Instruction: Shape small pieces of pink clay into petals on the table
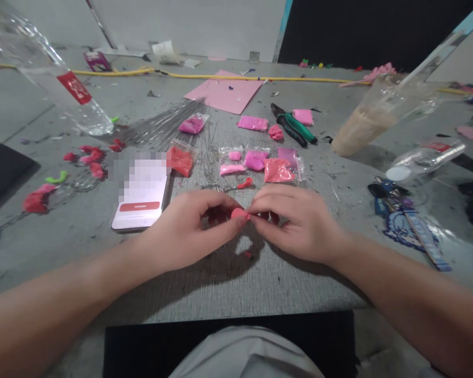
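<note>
Between the fingertips of both hands is a small piece of red-pink modelling clay [239,213]. My left hand [191,223] pinches it with thumb and forefinger, and my right hand [295,220] grips its right end. Just beyond the fingers, a red clay piece [244,183] sits on a thin wire on the grey table [236,294]. Behind that are clear bags of pink and red clay, among them a red bag [279,170], a magenta bag [256,159] and an orange-red bag [180,160]. A phone [142,191] with a lit screen lies beside my left hand.
Green-handled pliers [294,125] lie behind the bags, near a bundle of thin wires [161,123]. A water bottle [74,94] stands left; a drink cup [364,121] stands right. Keychains [408,220] and a lying bottle [428,160] are at right. Red clay pieces [39,198] lie left.
</note>
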{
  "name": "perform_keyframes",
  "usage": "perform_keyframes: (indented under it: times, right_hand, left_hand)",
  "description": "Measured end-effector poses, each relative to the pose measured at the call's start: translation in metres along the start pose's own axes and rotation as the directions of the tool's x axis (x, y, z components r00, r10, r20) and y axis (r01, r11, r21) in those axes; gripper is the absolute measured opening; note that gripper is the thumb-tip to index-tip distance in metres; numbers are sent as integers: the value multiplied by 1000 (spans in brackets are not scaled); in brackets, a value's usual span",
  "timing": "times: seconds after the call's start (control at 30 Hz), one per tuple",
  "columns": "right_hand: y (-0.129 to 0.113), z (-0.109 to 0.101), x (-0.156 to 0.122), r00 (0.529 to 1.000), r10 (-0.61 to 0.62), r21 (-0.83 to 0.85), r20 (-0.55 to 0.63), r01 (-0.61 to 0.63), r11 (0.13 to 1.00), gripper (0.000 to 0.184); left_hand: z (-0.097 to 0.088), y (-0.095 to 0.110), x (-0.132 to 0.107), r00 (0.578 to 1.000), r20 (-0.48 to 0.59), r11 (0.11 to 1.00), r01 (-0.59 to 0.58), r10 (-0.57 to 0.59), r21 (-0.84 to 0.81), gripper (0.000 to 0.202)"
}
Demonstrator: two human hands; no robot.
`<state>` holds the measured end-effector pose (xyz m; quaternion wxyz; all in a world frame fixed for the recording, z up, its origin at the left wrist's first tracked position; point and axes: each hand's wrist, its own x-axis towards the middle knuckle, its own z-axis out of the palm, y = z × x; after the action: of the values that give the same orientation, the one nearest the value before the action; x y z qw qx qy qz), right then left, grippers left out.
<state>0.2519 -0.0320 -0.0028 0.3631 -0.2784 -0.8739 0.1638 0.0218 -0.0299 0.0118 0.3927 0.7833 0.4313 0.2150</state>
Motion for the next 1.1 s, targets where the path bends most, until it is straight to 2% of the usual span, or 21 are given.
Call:
perform_keyframes:
  times: [0.2,0.37,0.5,0.7,0.77,0.87,0.97,1.1]
  right_hand:
    - [-5,0,0,998,28,18,49,-29,999,8]
    - [-8,0,2,970,235,64,-66,-231,971,9]
    - [-5,-1,1,936,346,76,-69,-341,937,9]
    - [-3,0,1,959,279,1,-38,-280,960,22]
    - [-3,1,2,960,278,-22,-41,-279,960,15]
    - [-4,3,2,944,326,31,-45,-325,945,6]
    - [-6,4,3,924,382,98,-13,-379,920,6]
    - [-8,2,3,927,376,54,-6,-375,925,14]
  left_hand:
    - [-1,0,-1,998,48,999,-49,49,11,25]
    - [-1,-2,1,999,17,999,-44,43,31,26]
    - [0,-4,3,992,-42,971,-105,117,214,24]
    - [0,-10,3,979,2,916,-190,203,354,25]
    - [0,-14,4,976,24,901,-210,217,379,25]
    - [2,-20,6,972,43,883,-227,230,411,23]
    - [3,-24,6,972,29,878,-222,231,425,22]
    - [3,-24,4,979,-17,868,-171,203,465,25]
